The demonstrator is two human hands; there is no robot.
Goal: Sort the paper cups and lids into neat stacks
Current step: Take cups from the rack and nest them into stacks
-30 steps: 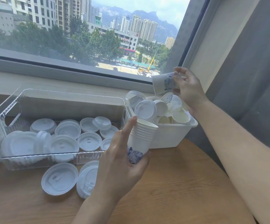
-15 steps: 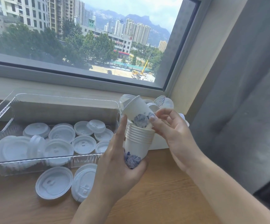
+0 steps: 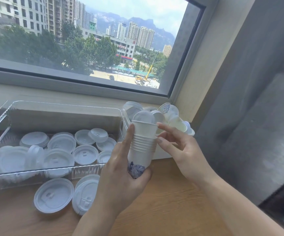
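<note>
Only the person's two arms showed, from the lower edge of the view up to the fingertips. The left hand [image 3: 120,174] was bare and slender, with long fingers and a narrow wrist. The left forearm [image 3: 93,223] below it was bare as well, uncovered right down to the frame edge. The right hand [image 3: 185,155] was likewise bare. Its fingernails [image 3: 160,140] were short, rounded and plain, with a dull natural sheen, seen most clearly on the thumb. The right forearm [image 3: 240,206] was bare along all its visible length — smooth, and looming broad where it ran closest to the wide-angle camera. On the left hand the nails were turned away and could not be judged.
</note>
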